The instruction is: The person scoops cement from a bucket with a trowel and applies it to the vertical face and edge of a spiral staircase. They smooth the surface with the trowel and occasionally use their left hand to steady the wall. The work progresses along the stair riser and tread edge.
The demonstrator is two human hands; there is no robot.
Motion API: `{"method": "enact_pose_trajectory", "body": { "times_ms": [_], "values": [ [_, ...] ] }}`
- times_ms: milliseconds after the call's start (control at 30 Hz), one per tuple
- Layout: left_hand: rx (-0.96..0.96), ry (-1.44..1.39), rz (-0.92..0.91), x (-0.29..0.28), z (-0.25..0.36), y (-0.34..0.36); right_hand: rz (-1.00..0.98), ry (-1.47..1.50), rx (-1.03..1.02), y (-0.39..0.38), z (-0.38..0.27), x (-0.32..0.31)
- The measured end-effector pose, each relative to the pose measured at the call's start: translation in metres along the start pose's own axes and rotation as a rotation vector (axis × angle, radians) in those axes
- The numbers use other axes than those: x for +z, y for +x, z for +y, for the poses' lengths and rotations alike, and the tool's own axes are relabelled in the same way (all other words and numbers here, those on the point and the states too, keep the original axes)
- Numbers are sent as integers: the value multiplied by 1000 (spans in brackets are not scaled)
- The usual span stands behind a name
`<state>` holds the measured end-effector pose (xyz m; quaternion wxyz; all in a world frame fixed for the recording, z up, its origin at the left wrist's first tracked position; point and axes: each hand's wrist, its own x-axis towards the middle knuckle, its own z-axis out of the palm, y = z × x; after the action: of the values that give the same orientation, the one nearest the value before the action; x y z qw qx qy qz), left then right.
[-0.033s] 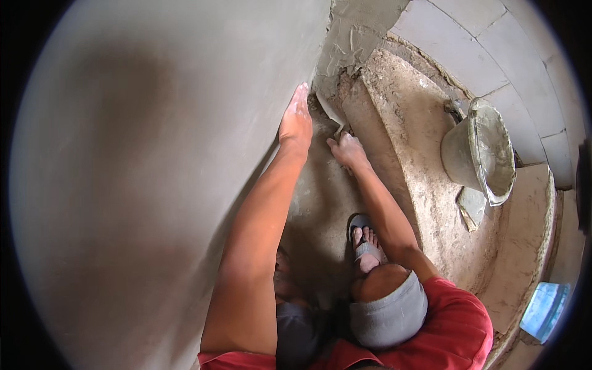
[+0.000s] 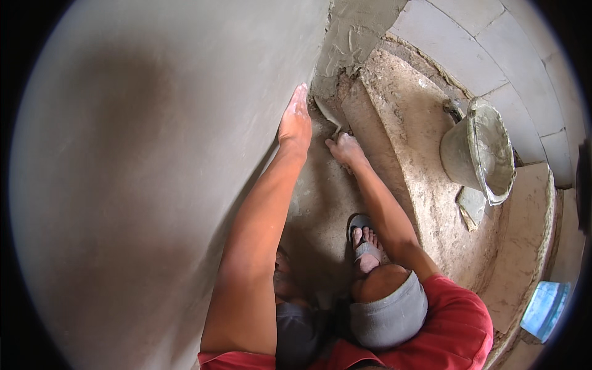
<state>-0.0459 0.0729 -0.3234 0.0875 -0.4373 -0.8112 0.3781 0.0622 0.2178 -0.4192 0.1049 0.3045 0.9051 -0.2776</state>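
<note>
My left hand [image 2: 296, 120] lies along the edge of the smooth grey plastered wall [image 2: 166, 154], fingers stretched out and dusted with pale powder. It appears to hold nothing. Just right of it, my right hand [image 2: 346, 149] is closed round the handle of a trowel [image 2: 328, 112]. The handle is mostly hidden by my fist. The thin metal blade points up and left, into the corner where the wall meets the floor [image 2: 317, 203]. At the top, rough wet-looking mortar [image 2: 354, 34] covers the adjoining wall.
A mortar-stained bucket [image 2: 475, 151] stands at the right beside a flat grey slab piece [image 2: 472, 206]. Dusty raised ledges [image 2: 407, 160] run along the right. Pale blocks [image 2: 512, 68] form the wall behind. My sandalled foot [image 2: 367, 246] is below my right hand. A blue object [image 2: 545, 311] sits lower right.
My right hand and the trowel have shifted very slightly left and toward me. My left hand stays almost in place at the wall.
</note>
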Motion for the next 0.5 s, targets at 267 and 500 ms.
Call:
{"method": "enact_pose_trajectory", "body": {
  "times_ms": [267,500],
  "values": [
    [32,78,-21,-2,0,-4,-158,28,54,-9,11,-2],
    [55,64,-24,-3,-4,-3,-274,208,65,-49,14,-22]
  ]
}}
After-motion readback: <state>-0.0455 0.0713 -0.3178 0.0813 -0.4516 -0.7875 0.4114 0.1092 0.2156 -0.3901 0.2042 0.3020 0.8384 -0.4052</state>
